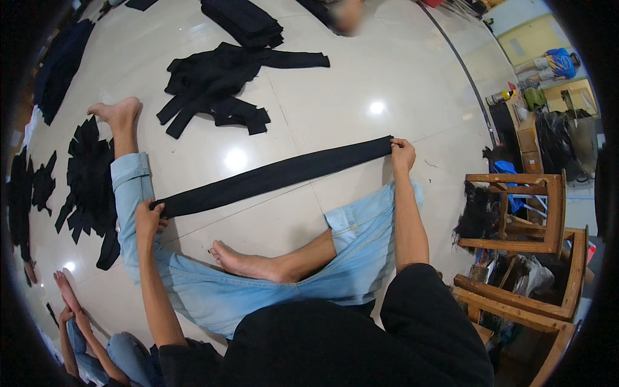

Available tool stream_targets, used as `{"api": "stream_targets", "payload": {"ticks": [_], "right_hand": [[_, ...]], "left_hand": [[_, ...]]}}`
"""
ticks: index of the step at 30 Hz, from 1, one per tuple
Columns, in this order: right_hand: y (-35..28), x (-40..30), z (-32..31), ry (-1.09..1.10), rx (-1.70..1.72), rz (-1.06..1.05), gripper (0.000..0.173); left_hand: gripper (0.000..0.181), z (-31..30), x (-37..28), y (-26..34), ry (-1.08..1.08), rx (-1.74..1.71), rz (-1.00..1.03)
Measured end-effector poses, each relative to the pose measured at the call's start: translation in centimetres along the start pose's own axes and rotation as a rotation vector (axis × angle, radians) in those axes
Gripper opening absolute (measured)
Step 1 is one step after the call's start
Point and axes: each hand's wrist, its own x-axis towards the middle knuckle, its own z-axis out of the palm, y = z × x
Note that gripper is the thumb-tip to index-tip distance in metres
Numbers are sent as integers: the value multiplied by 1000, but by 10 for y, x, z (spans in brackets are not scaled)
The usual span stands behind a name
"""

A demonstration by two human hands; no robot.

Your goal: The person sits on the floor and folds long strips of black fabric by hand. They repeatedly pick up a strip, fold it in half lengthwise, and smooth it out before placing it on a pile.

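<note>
A long black fabric strip (275, 178) is stretched between my hands, slanting up to the right over the tiled floor (338, 106). My left hand (149, 216) pinches its left end beside my denim-covered leg. At the opposite end, my right hand (403, 154) grips the corner between thumb and fingers. The strip looks flat and folded lengthwise, though the fold itself is hard to make out. Past it lies a loose heap of black fabric pieces (213, 84), one of them reaching out to the right.
A stack of black cloth (242, 24) lies beyond the heap. Fanned black strips (92, 179) spread by my left foot. Another person's hands (72, 314) rest at lower left. Wooden stools (556, 213) and cardboard boxes (529, 140) line the right side. Someone in blue (561, 63) is farther off.
</note>
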Motion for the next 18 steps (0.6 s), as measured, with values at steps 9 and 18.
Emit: {"api": "stream_targets", "payload": {"ticks": [9, 18], "right_hand": [[-12, -5, -5, 40, -8, 69, 15], [-40, -29, -4, 174, -77, -683, 17]], "left_hand": [[25, 10, -17, 4, 193, 100, 136], [45, 25, -81, 41, 627, 636, 246]]}}
